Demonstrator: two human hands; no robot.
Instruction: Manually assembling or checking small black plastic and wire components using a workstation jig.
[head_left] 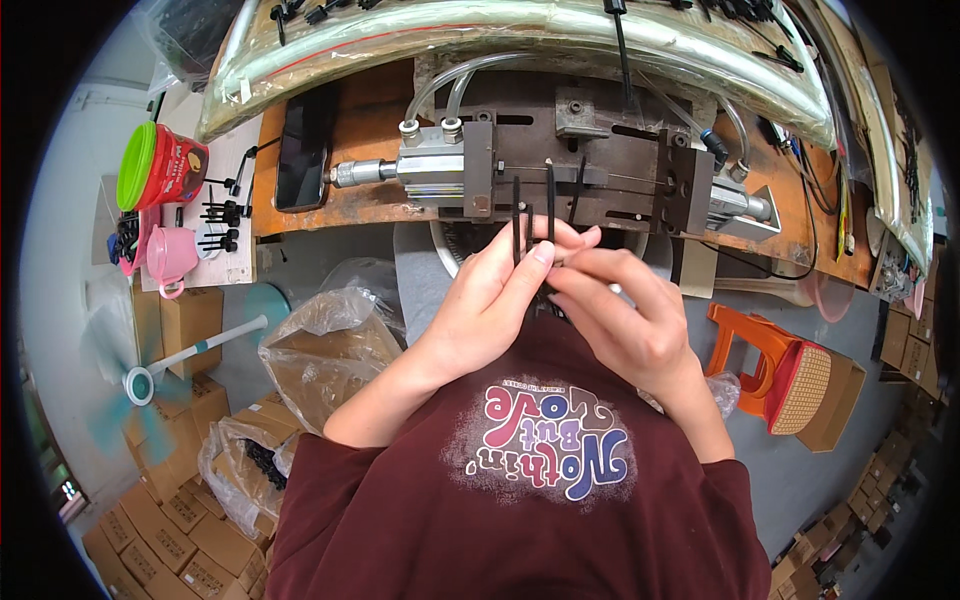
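Note:
Thin black rods (550,200) stand up from my left hand (490,300), which pinches several of them between thumb and fingers. Close against it, my right hand (635,315) has its fingertips drawn together at the rods' lower ends. What lies between those right fingertips is hidden by the fingers. Just beyond both hands is a dark metal fixture (630,185) with slots and blocks. A silver air cylinder (430,165) sits at its left end and another cylinder (735,205) at its right. The rods' upper tips overlap the fixture in view.
A phone (303,150) lies left of the fixture on the wooden bench (265,190). Above runs a plastic-wrapped shelf edge (520,45) with black parts. At left are a red-green tub (180,165) and pink cup (172,255). An orange stool (745,345) stands right; cartons (165,535) fill the lower left.

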